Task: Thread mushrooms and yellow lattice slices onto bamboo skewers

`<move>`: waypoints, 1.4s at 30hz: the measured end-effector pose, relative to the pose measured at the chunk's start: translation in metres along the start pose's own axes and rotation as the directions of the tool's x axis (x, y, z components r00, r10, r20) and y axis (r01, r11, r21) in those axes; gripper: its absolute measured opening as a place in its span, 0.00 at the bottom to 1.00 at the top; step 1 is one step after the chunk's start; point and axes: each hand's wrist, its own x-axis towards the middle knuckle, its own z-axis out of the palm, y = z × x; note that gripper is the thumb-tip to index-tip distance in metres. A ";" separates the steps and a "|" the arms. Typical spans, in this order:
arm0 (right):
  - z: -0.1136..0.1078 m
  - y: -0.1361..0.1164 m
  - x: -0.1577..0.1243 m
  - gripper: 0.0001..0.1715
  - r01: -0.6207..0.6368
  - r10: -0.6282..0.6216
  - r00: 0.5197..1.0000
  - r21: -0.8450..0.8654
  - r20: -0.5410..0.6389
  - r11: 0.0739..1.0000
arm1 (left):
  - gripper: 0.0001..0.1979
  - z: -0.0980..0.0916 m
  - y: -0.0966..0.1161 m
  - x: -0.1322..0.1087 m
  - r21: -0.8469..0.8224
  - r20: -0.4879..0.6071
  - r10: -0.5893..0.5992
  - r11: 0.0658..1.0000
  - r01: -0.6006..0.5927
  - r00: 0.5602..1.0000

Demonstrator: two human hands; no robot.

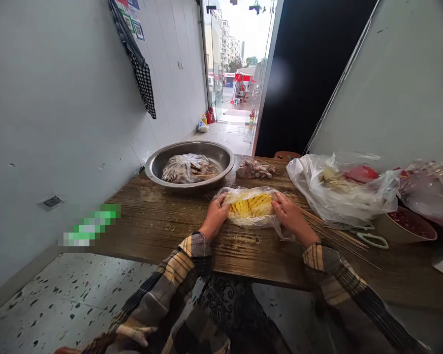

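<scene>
A clear plastic bag [247, 222] lies on the wooden table in front of me. Inside it are yellow pieces [260, 204] with dark slanting grooves, which look like peeled pineapple. My left hand [218, 212] grips the bag's left side, fingers curled into the film. At the opposite side, my right hand [285, 211] holds the plastic between thumb and fingers. The bag's upper edge is gathered loosely, and the yellow pieces show through the middle. Some fingertips are hidden by the film.
Behind the bag stands a metal basin [153, 172] holding a bagged bundle of skewers [186, 169]. A crumpled packet [254, 169] lies beside it. To the right are bamboo sticks [339, 238], green-handled scissors [372, 240], a large plastic bag [317, 191] and a bowl of red contents [395, 233].
</scene>
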 end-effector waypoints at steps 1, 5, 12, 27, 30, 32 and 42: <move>0.001 0.005 0.009 0.31 -0.032 0.032 0.999 0.019 0.013 0.999 | 0.16 0.003 -0.002 0.007 -0.077 -0.014 -0.034 0.996 0.032 0.999; 0.009 0.024 0.036 0.31 -0.180 0.174 0.984 0.157 0.049 0.971 | 0.10 0.019 -0.003 0.035 -0.399 -0.014 -0.241 0.891 0.216 0.970; 0.024 0.051 0.047 0.37 -0.278 0.245 0.960 0.362 0.134 0.890 | 0.07 0.036 -0.005 0.067 -0.558 0.205 -0.503 0.644 0.523 0.839; 0.018 0.051 0.039 0.34 -0.321 0.295 0.947 0.312 0.131 0.894 | 0.11 0.000 -0.009 0.048 0.306 0.102 -0.034 0.952 0.001 0.994; 0.016 0.048 0.040 0.32 -0.297 0.259 0.954 0.368 0.150 0.881 | 0.11 -0.003 -0.007 0.046 0.289 0.054 -0.014 0.957 -0.003 0.998; 0.015 0.042 0.041 0.31 -0.264 0.228 0.964 0.380 0.138 0.886 | 0.12 -0.001 -0.006 0.047 0.085 -0.018 -0.090 0.992 0.091 0.996; 0.019 0.028 0.051 0.40 -0.247 0.106 0.950 0.495 0.294 0.833 | 0.24 0.026 0.007 0.081 -0.303 0.487 -0.446 0.720 0.624 0.751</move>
